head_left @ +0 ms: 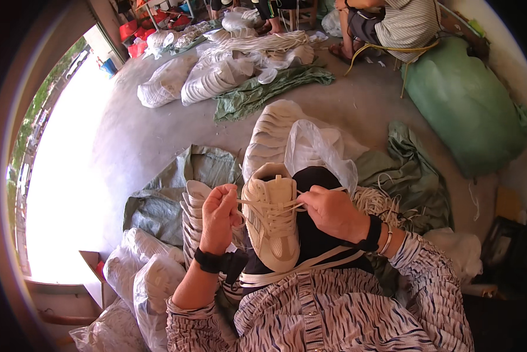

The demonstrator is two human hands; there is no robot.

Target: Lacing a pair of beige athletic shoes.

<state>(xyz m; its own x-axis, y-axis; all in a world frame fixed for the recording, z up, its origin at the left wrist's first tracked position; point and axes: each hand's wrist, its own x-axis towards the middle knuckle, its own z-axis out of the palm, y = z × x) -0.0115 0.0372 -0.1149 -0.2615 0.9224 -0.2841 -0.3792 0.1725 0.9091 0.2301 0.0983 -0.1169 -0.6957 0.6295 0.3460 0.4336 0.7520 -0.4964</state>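
Concrete workshop floor (pixel 158 135), cream sneaker (pixel 273 220) on lap, left hand (pixel 218 217) at nine o'clock and right hand (pixel 332 211) at three o'clock each pinching white lace (pixel 262 205) ends

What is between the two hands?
In the head view, a cream sneaker lies on the lap between the left hand and the right hand. Each hand pinches an end of its white lace.

One cream shoe (pixel 272 217) sits between two hands, the left hand (pixel 218 217) and the right hand (pixel 332 211), each pinching one end of a single white lace (pixel 275 206). Each wrist carries one black band. Just left of the left hand stands one row of stacked shoes (pixel 192 214); beyond the hands, one more row (pixel 272 132). Far off, one big green sack (pixel 466 108).
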